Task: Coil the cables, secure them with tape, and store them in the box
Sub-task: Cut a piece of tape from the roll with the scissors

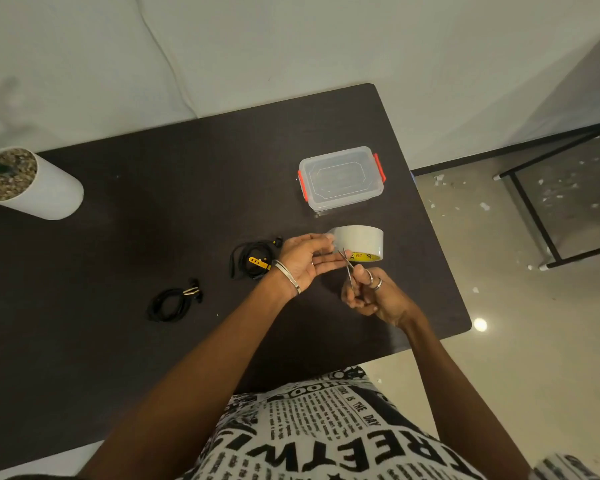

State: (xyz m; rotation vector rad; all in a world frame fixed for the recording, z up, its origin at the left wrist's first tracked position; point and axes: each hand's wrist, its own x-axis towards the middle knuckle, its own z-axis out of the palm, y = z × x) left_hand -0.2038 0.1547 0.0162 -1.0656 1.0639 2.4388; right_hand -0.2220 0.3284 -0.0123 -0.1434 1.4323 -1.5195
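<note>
Two cables (253, 259) (174, 301) coiled beside my left hand (305, 261), untaped. Left pinches tape (359, 242) end; right hand (371, 292) grips scissors (347, 268). Box (342, 178) beyond, lidded, nothing visibly inside.

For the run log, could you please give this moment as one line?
left hand holds tape end | right hand scissors cutting | box lidded

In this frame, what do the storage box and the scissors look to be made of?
Storage box: clear, slightly frosted plastic, since the dark table shows through it; its side clips are glossy red-orange, probably plastic too. Scissors: thin, bright, reflective blades suggest bare metal, likely steel.
</note>
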